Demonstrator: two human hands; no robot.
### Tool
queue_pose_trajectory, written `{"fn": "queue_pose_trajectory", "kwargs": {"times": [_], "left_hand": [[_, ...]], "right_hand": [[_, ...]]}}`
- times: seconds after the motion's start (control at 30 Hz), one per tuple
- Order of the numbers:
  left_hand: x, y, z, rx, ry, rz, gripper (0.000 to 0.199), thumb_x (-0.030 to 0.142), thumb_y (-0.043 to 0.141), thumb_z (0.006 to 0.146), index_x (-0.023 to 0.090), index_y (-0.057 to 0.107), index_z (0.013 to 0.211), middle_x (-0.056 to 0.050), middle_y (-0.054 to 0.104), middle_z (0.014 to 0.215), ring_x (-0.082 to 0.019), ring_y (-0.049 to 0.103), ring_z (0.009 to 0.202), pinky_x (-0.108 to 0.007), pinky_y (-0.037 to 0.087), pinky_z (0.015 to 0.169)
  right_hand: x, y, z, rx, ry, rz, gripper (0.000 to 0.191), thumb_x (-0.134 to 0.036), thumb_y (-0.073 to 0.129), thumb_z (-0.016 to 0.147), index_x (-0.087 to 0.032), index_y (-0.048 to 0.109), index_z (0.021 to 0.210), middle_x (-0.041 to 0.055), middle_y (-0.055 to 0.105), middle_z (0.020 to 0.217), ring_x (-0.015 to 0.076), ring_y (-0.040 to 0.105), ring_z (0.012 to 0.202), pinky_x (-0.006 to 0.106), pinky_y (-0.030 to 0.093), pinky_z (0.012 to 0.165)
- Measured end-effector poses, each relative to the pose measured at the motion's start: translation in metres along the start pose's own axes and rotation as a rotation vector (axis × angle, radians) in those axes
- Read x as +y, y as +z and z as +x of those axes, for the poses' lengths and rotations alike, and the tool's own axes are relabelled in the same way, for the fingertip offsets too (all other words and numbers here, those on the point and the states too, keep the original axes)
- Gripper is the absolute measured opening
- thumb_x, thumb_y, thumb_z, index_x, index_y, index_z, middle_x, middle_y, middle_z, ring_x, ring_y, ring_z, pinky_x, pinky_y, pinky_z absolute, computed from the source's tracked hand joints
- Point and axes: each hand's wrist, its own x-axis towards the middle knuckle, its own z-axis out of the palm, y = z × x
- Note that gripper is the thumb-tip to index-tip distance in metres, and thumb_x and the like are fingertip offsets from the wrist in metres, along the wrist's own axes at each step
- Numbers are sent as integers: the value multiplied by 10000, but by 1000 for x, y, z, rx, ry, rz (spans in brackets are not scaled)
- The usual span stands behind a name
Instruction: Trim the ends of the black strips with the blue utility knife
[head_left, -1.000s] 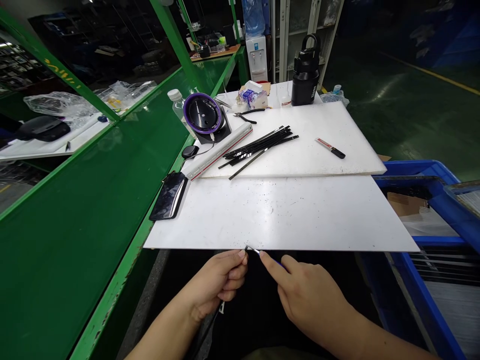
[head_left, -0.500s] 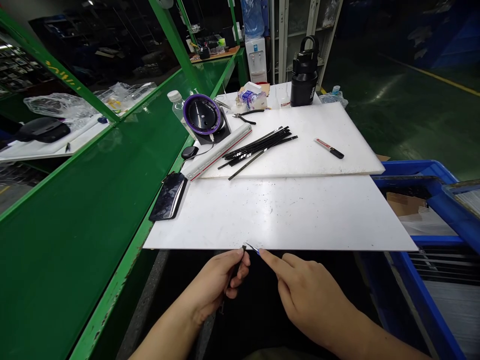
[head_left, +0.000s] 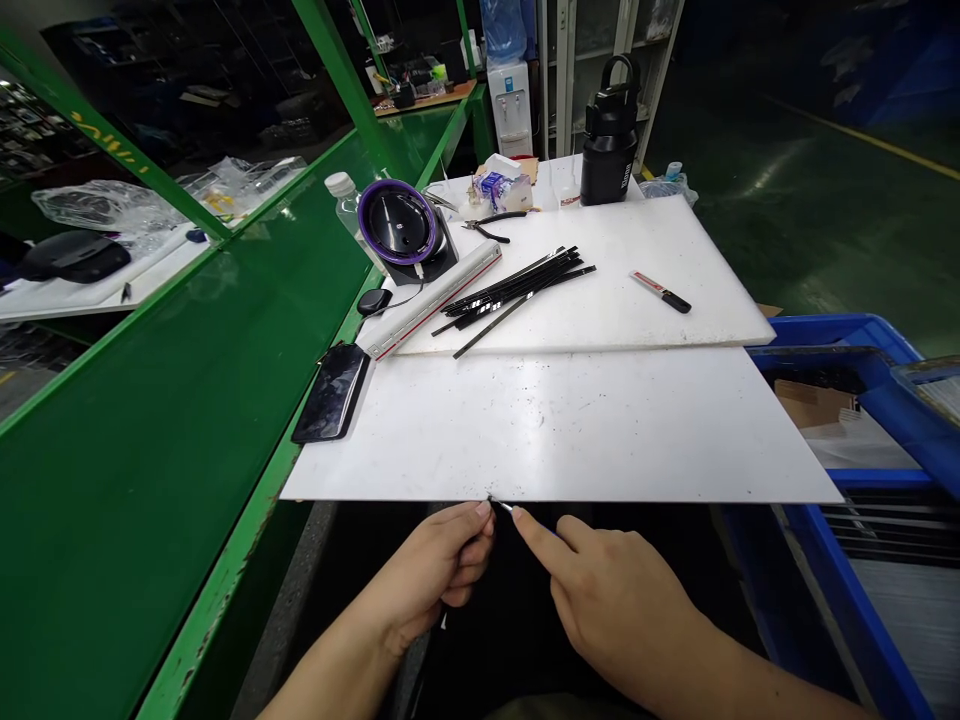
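Observation:
Just below the front edge of the white board (head_left: 555, 425), my left hand (head_left: 450, 560) is closed on a thin black strip, most of it hidden by the fingers. My right hand (head_left: 600, 575) grips a slim pointed tool (head_left: 505, 506), index finger stretched along it. The tool's metal tip touches or nearly touches the strip's end at the board edge. Farther back, a loose bundle of black strips (head_left: 517, 287) lies on a thick white foam slab (head_left: 622, 320). Small dark specks are scattered on the board.
A phone (head_left: 332, 393) lies at the board's left, beside a long white-and-red bar (head_left: 435, 300). Behind are a purple-rimmed round device (head_left: 399, 222), pliers (head_left: 491, 225), a black bottle (head_left: 609, 150) and a marker-like cutter (head_left: 660, 291). Blue bins (head_left: 847, 335) stand right; a green rail (head_left: 225, 570) runs left.
The tool tip has come down against the end of the strip, and less of the strip shows above my left fingers. The view has shifted slightly.

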Motion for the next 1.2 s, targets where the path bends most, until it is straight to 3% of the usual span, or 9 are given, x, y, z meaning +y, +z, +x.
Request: {"fn": "queue_pose_trajectory", "kwargs": {"times": [0.1, 0.33, 0.63, 0.93, 1.2], "left_hand": [[-1, -1, 1, 5, -1, 4, 348, 495, 593, 830, 177, 457, 788, 82, 292, 583, -38, 150, 472, -193, 56, 431], [-1, -2, -1, -1, 0, -16, 329, 470, 579, 848, 173, 454, 783, 82, 288, 581, -34, 155, 469, -186, 56, 427], [-2, -5, -1, -20, -6, -59, 300, 435, 571, 860, 174, 449, 774, 79, 289, 580, -32, 146, 463, -161, 67, 405], [-3, -9, -7, -210, -89, -306, 257, 384, 627, 819, 155, 522, 767, 76, 305, 536, -18, 152, 422, -117, 86, 353], [0, -9, -9, -240, -98, -364, 220, 346, 610, 837, 133, 589, 787, 59, 347, 531, -14, 179, 408, -109, 104, 341]], "right_hand": [[0, 4, -2, 14, -10, -34, 645, -110, 456, 832, -270, 430, 1456, 14, 604, 804, 139, 515, 514, 317, 139, 471], [0, 1, -2, 13, 40, 93, 635, -127, 439, 852, -299, 418, 1464, 4, 624, 836, 147, 552, 569, 305, 217, 489], [-1, 8, -4, 49, -14, -65, 660, -100, 466, 823, -244, 423, 1465, 24, 595, 795, 143, 523, 509, 314, 155, 463], [10, 1, -6, 90, 114, 377, 475, -245, 346, 1004, -327, 420, 1466, 19, 616, 830, 171, 594, 660, 316, 418, 605], [14, -1, -13, 100, 117, 451, 597, -91, 334, 934, -310, 377, 1488, 13, 621, 869, 171, 576, 671, 333, 460, 596]]}}
